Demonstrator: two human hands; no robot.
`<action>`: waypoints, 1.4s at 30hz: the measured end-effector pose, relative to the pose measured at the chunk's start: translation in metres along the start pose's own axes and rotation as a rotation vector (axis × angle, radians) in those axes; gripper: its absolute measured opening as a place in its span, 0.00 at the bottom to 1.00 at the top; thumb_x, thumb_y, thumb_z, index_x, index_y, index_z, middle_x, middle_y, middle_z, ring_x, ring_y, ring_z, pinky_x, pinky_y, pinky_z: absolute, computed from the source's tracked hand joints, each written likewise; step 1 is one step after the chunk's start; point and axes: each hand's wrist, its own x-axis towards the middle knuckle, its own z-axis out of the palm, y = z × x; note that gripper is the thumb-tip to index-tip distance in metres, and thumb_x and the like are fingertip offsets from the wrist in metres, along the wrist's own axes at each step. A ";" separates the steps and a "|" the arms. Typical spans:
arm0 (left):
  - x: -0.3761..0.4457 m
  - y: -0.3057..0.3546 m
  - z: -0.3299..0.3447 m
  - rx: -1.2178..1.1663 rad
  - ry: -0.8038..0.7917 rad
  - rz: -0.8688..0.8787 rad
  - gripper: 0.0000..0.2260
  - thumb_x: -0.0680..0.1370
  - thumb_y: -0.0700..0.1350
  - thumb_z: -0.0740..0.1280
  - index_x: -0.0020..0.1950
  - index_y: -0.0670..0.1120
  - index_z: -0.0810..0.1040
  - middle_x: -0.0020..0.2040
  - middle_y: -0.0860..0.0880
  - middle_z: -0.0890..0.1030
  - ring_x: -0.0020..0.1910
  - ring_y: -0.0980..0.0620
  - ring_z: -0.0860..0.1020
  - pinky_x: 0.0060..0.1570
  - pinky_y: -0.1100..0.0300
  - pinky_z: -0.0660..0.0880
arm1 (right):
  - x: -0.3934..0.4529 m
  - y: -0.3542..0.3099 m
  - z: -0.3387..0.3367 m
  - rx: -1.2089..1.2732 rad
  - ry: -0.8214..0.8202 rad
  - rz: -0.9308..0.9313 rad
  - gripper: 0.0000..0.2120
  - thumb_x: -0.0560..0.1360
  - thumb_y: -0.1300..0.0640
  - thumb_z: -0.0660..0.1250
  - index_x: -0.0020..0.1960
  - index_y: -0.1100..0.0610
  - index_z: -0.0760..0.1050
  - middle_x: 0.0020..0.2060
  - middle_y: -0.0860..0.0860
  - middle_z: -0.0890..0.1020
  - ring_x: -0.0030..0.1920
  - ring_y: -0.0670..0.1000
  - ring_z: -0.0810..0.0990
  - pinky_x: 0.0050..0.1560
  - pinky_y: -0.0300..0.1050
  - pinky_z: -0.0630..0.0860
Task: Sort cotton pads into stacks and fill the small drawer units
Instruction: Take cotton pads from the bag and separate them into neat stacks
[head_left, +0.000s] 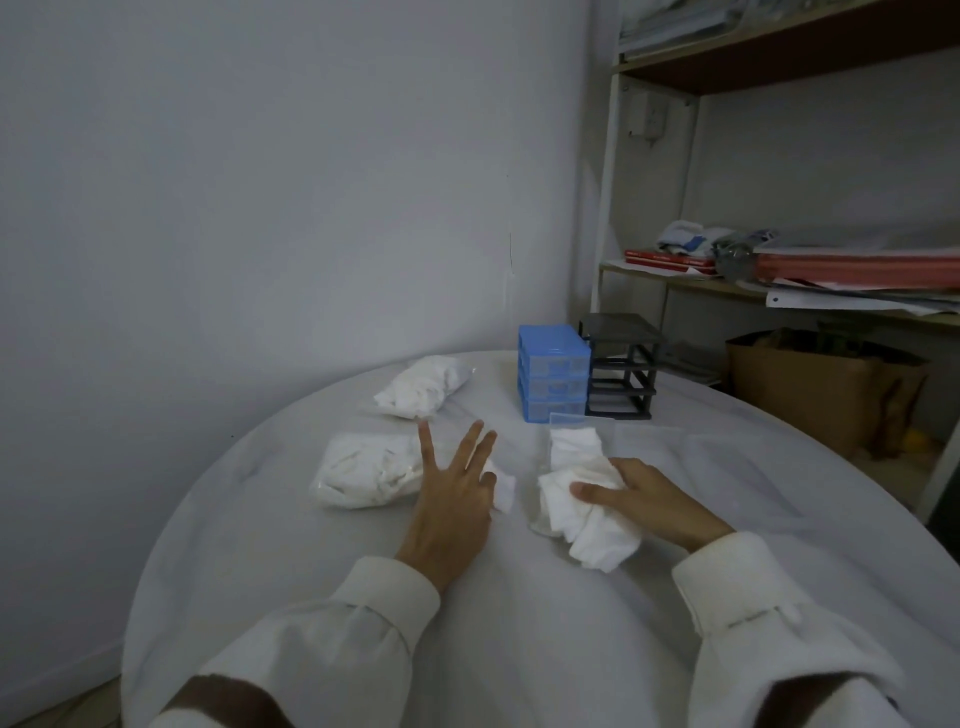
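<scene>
cotton pads lie in a loose white heap at centre right of the frame, on a round table covered with a white cloth. the right hand rests on that heap, thumb along its near edge and fingers curled over the top, gripping the pads. the left hand is at centre frame with three fingers straight and spread apart, pointing away from the person; its thumb and forefinger appear to pinch a small white pad, though the contact is partly hidden. just left of it lies a clear bag of pads, and a second bag of pads sits further up, towards the table's far edge. a clear drawer tray holding a few pads lies above the heap. behind it stand a blue drawer unit and, touching its right side, a black drawer frame. a shelf with books and papers fills the upper right.
</scene>
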 end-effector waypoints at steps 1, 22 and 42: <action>0.001 0.001 0.001 0.019 0.013 -0.003 0.10 0.57 0.47 0.79 0.35 0.49 0.84 0.61 0.44 0.79 0.65 0.44 0.74 0.66 0.30 0.39 | 0.000 0.000 -0.001 0.000 0.012 -0.004 0.09 0.75 0.52 0.67 0.54 0.54 0.75 0.49 0.50 0.81 0.48 0.48 0.80 0.46 0.37 0.75; 0.006 0.020 -0.003 -0.214 0.254 -0.072 0.05 0.65 0.41 0.71 0.38 0.51 0.79 0.45 0.52 0.80 0.49 0.51 0.74 0.65 0.42 0.56 | -0.003 0.003 -0.009 -0.126 0.034 -0.141 0.06 0.77 0.59 0.64 0.41 0.53 0.75 0.37 0.48 0.80 0.39 0.43 0.76 0.38 0.28 0.68; 0.003 0.023 -0.016 -1.664 0.050 -0.824 0.05 0.77 0.35 0.65 0.45 0.45 0.74 0.36 0.47 0.83 0.37 0.50 0.80 0.41 0.53 0.78 | -0.002 -0.003 -0.006 0.312 0.251 -0.232 0.10 0.76 0.68 0.62 0.42 0.55 0.75 0.43 0.47 0.78 0.44 0.47 0.75 0.41 0.35 0.73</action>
